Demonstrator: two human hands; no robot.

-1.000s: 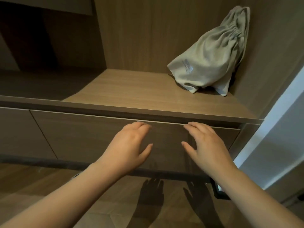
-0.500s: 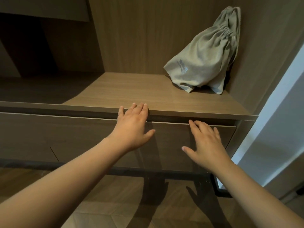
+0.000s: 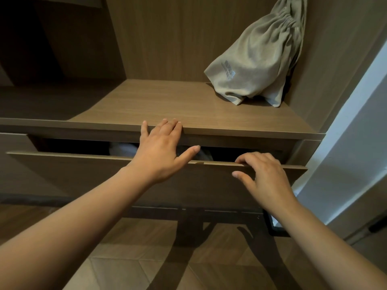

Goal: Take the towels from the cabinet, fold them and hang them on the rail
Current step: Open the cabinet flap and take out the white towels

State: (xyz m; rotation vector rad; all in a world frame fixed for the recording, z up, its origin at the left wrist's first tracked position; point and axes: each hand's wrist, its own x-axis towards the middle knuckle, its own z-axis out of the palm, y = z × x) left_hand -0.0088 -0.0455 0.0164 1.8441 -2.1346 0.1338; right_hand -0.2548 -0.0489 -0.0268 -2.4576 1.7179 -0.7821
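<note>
Right hand [image 3: 266, 176] fingers hooked over the top edge of the brown wooden drawer front [image 3: 104, 174] — drawer ajar. Left hand [image 3: 161, 149] flat, fingers straight on the wooden shelf edge [image 3: 230, 130]. Pale towel fabric [image 3: 121, 148] dimly visible inside the gap.

Grey drawstring bag [image 3: 257, 57] (top cinched); wood-plank floor [image 3: 125, 273] below.

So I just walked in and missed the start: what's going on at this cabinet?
A person is working at the drawer. Their right hand hooks over the drawer's top edge, while the left hand rests flat on the shelf lip above. The drawer stands partly open, with pale cloth dimly visible inside; no towel is out yet. A grey drawstring bag sits at the shelf's back right.
</note>
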